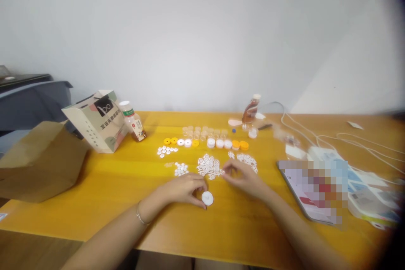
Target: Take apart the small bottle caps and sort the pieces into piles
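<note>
My left hand (186,189) is closed at the edge of a white round disc (207,198) with a small raised centre, thumb and fingers gripping its left side low over the table. My right hand (242,177) pinches at the right edge of a heap of white openwork pieces (207,165); a small white openwork piece shows at its fingertips. A second group of openwork pieces (248,160) lies just beyond that hand. Small white caps (181,169) are gathered beyond my left hand, with more white knobbed pieces (165,150) farther left.
Behind the heaps runs a row of yellow and white round spools (219,143), then clear small cups (204,131). A paper bag (101,122) and drink bottle (134,122) stand left, another bottle (251,109) at the back. A tablet (310,194) and cables (303,128) lie right.
</note>
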Demonstrator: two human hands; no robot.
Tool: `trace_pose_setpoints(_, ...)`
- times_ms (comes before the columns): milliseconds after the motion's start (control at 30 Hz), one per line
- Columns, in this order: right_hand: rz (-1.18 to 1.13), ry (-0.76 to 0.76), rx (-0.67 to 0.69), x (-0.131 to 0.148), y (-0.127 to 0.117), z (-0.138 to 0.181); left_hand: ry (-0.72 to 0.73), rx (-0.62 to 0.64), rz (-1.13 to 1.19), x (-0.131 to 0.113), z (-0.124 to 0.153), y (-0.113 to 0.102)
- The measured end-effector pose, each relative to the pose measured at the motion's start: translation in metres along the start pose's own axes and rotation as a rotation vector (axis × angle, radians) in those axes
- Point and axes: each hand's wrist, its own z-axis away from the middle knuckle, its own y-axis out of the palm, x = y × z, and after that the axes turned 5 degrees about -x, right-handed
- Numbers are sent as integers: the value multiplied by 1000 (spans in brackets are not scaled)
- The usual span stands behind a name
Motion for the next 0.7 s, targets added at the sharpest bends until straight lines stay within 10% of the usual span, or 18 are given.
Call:
trace_pose_setpoints(200, -46, -85, 259, 20, 35, 26, -12, -14, 36, -3, 1, -6)
trace_pose_setpoints(700, 8, -49, 161, 11, 61, 34, -120, 22, -90, -16, -2, 2)
